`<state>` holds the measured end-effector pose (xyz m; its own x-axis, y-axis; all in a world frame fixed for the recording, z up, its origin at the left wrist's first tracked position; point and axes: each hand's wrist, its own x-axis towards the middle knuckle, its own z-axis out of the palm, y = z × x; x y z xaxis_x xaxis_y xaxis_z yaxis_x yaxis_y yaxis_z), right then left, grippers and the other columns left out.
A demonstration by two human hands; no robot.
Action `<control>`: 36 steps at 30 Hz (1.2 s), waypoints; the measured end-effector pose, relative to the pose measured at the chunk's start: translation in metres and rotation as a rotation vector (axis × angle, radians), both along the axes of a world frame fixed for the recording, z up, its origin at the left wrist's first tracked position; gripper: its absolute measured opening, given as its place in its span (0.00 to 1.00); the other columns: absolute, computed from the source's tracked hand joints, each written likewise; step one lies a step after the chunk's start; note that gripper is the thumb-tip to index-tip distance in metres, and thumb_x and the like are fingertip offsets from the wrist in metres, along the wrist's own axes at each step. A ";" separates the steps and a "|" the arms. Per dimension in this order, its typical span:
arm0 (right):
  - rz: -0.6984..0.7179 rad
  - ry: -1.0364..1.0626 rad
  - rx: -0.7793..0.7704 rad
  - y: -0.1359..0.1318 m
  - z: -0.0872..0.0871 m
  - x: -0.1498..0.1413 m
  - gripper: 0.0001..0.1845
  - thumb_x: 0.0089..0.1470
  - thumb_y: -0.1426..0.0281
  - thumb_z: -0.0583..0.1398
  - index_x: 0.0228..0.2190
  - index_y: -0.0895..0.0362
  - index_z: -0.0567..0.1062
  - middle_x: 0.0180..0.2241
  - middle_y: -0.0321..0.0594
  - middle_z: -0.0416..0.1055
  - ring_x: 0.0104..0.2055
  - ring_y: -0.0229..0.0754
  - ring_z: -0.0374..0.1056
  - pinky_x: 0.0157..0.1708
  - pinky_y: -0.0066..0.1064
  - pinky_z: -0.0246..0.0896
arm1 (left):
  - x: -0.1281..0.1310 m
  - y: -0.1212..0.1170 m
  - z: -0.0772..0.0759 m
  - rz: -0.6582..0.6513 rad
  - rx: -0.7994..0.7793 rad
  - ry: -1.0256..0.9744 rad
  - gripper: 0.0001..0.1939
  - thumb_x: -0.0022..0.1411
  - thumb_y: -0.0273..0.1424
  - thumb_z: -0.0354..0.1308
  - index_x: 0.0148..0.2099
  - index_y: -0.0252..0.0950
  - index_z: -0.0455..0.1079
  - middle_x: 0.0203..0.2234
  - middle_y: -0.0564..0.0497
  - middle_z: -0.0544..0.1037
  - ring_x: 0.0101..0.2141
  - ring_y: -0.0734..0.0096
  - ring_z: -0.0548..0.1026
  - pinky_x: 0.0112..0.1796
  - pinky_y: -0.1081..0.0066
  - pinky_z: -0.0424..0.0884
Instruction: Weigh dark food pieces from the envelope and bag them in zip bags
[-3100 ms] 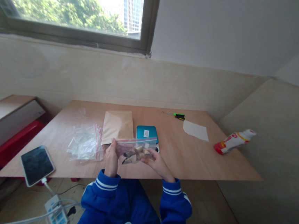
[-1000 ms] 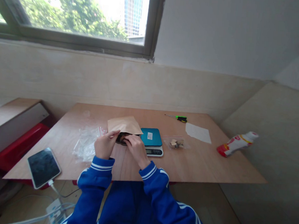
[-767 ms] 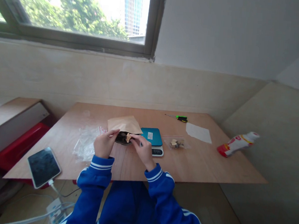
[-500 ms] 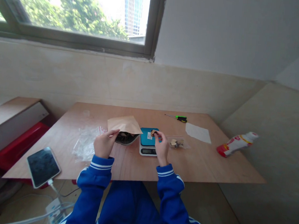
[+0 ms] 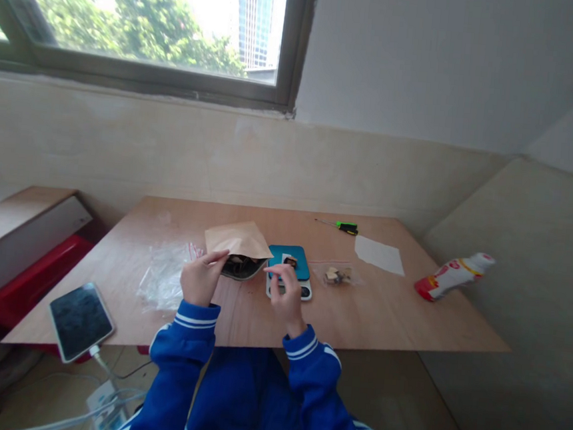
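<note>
My left hand (image 5: 201, 278) pinches the mouth of a brown paper pouch (image 5: 238, 240) and holds it open, with dark pieces showing inside. My right hand (image 5: 285, 294) hovers in front of the blue kitchen scale (image 5: 297, 259), fingers apart and nothing in them, between the scale and the pouch mouth. A small brown piece (image 5: 291, 261) lies on the scale's platform. Right of the scale lies a small clear zip bag with several pieces (image 5: 337, 275).
A pile of clear zip bags (image 5: 163, 276) lies left of my left hand. A phone on a cable (image 5: 80, 321) overhangs the table's front left corner. At the back right are a green screwdriver (image 5: 344, 227), a white paper (image 5: 378, 255) and a red-white bottle (image 5: 452, 274).
My right hand took a piece out of the pouch, carried it right to the scale, left it there, and has come back left toward the pouch. Earlier both hands held the filled zip bag.
</note>
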<state>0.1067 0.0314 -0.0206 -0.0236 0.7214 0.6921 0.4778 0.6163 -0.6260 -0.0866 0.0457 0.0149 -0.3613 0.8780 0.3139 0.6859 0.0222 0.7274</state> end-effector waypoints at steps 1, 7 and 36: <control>0.064 -0.031 -0.012 -0.005 0.001 -0.010 0.15 0.58 0.78 0.49 0.40 0.55 0.73 0.38 0.42 0.72 0.45 0.41 0.67 0.47 0.36 0.64 | 0.002 -0.001 0.000 0.000 0.002 -0.006 0.10 0.55 0.38 0.60 0.39 0.45 0.79 0.31 0.53 0.82 0.35 0.63 0.79 0.35 0.70 0.71; 0.047 -0.387 -0.165 0.007 -0.003 -0.051 0.18 0.58 0.78 0.50 0.49 0.60 0.70 0.49 0.49 0.69 0.54 0.46 0.63 0.54 0.41 0.61 | 0.014 -0.008 -0.002 0.009 0.009 -0.019 0.09 0.55 0.37 0.60 0.38 0.44 0.79 0.31 0.53 0.82 0.35 0.63 0.79 0.34 0.71 0.71; -0.118 -0.485 -0.424 0.016 -0.020 -0.066 0.20 0.58 0.82 0.47 0.50 0.63 0.67 0.45 0.54 0.72 0.46 0.47 0.70 0.46 0.39 0.67 | 0.021 -0.019 -0.017 -0.013 0.015 -0.106 0.10 0.56 0.37 0.58 0.38 0.43 0.79 0.32 0.53 0.82 0.34 0.64 0.79 0.36 0.70 0.73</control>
